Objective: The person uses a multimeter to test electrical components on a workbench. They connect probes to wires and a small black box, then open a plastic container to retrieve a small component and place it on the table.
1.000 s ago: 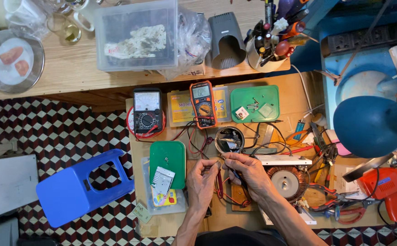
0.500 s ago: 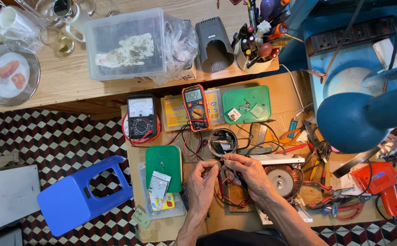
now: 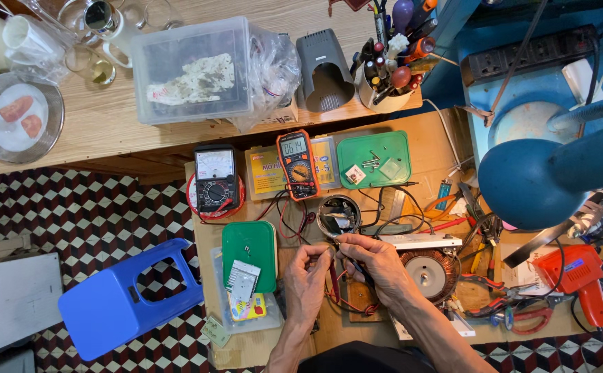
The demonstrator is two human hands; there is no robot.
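On the bench (image 3: pixel 446 148), a green tray (image 3: pixel 374 159) holds a few small parts, and a second green tray (image 3: pixel 249 254) holds two tiny ones. A cup (image 3: pixel 384 97) is crammed with screwdrivers. Both hands meet just below a round metal part (image 3: pixel 338 214): the left hand (image 3: pixel 307 280) and right hand (image 3: pixel 377 266) pinch thin wires (image 3: pixel 334 243) between fingertips. An orange multimeter (image 3: pixel 297 164), red leads and a copper coil (image 3: pixel 427 274) crowd around.

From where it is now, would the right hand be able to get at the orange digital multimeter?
Probably yes: the orange digital multimeter lies uncovered just beyond the right hand, with only loose red and black wires between them.
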